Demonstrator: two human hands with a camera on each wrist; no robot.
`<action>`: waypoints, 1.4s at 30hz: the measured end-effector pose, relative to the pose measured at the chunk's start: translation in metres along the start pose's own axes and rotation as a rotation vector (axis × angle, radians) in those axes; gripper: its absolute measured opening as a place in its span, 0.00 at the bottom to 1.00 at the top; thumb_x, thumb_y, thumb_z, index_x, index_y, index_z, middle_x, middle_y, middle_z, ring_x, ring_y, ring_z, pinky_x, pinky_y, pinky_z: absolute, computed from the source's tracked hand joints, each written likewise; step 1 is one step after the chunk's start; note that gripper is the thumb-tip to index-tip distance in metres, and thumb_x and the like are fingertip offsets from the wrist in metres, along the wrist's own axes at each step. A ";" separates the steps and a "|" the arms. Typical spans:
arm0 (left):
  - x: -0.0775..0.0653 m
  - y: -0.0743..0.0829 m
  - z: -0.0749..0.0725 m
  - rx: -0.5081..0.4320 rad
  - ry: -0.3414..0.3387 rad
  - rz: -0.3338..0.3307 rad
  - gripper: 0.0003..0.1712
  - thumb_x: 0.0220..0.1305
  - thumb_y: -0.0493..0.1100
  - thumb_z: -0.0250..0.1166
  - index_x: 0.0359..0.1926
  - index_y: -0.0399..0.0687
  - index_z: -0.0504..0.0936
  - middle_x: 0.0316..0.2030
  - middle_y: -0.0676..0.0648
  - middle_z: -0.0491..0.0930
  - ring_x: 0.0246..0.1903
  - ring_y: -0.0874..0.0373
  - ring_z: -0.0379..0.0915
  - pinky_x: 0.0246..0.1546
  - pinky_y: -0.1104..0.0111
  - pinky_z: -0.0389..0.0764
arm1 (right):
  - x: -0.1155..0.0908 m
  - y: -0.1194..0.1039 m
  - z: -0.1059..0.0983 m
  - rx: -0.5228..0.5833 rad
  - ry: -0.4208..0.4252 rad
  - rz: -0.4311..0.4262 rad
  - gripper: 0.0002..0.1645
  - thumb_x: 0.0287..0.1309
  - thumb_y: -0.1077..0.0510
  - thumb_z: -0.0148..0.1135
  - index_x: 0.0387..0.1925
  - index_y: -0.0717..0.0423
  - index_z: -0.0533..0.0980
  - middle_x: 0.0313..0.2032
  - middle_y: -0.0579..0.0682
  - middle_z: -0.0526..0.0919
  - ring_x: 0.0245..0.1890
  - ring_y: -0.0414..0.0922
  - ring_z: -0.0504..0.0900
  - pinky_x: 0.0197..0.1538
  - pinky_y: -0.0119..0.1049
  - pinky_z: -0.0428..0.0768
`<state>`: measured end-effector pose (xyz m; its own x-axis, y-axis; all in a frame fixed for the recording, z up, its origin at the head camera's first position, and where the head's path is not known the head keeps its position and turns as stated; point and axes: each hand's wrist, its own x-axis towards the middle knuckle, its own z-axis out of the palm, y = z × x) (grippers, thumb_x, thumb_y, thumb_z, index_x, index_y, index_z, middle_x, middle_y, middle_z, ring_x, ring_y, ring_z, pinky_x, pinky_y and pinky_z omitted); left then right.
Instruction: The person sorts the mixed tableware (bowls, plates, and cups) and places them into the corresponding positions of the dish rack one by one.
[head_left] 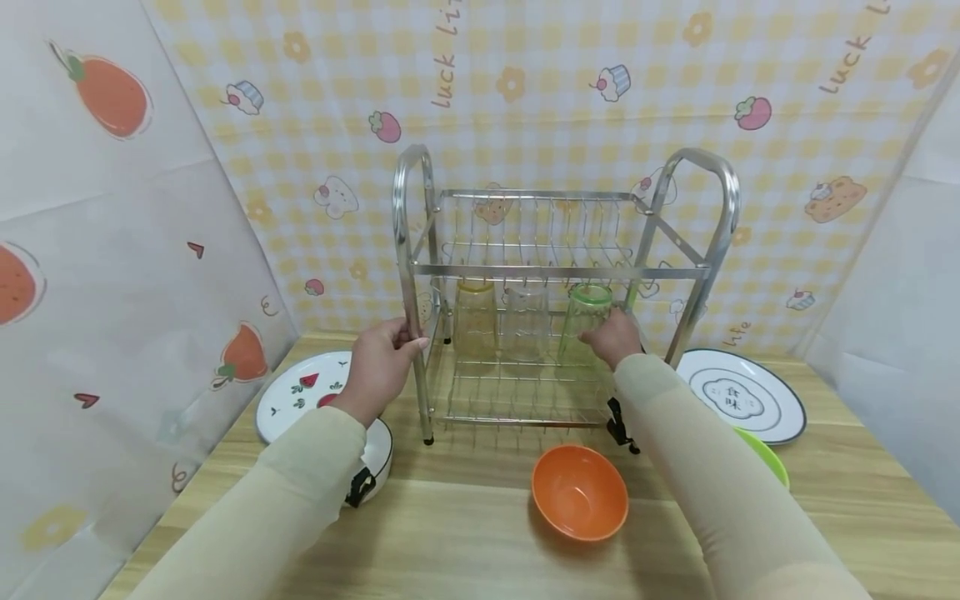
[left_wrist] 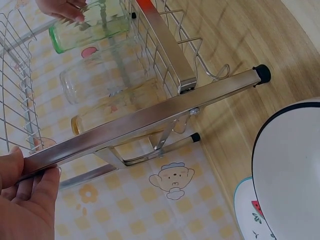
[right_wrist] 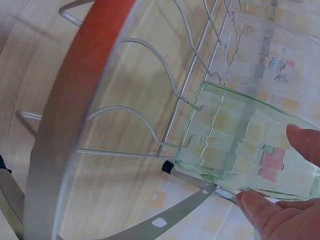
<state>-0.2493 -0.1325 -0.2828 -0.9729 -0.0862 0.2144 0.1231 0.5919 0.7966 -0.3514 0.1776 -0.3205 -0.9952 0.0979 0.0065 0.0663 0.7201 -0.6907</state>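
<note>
Green glass [head_left: 579, 318], long axis vert., nr shelf's [head_left: 517, 422] R edge, R grip [head_left: 617, 337] clamped on from R; L grip [head_left: 377, 367] holds post [head_left: 422, 383].

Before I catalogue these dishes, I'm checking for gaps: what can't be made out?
Lime item: head view, mostly behind right sleeve.
Pot: left wrist view, cut off by right edge.
Left plate: head view, partly behind left hand.
Right hand: right wrist view, cut off by right edge.
</note>
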 end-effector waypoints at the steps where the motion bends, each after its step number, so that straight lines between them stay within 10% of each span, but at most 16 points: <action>1: -0.001 0.000 0.000 0.000 -0.001 -0.001 0.10 0.68 0.41 0.61 0.43 0.38 0.82 0.36 0.40 0.82 0.37 0.50 0.73 0.39 0.60 0.76 | 0.001 0.000 0.000 -0.003 -0.004 0.005 0.38 0.60 0.59 0.63 0.65 0.75 0.59 0.61 0.72 0.67 0.60 0.66 0.68 0.61 0.56 0.70; 27: -0.001 0.000 0.001 -0.007 0.010 0.035 0.10 0.67 0.39 0.61 0.43 0.36 0.82 0.37 0.37 0.83 0.36 0.50 0.75 0.39 0.60 0.77 | 0.009 -0.003 0.000 0.036 -0.049 0.067 0.49 0.65 0.59 0.57 0.72 0.73 0.37 0.70 0.72 0.49 0.67 0.67 0.57 0.65 0.56 0.65; 42: -0.001 0.001 0.002 0.001 0.014 0.027 0.09 0.67 0.39 0.62 0.42 0.37 0.82 0.37 0.38 0.84 0.37 0.49 0.76 0.40 0.58 0.77 | 0.016 -0.001 0.005 -0.006 -0.040 0.075 0.48 0.65 0.57 0.58 0.72 0.73 0.41 0.69 0.72 0.53 0.67 0.66 0.58 0.64 0.56 0.66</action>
<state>-0.2484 -0.1303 -0.2832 -0.9664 -0.0809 0.2439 0.1494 0.5952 0.7895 -0.3680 0.1746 -0.3232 -0.9894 0.1245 -0.0742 0.1413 0.7156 -0.6841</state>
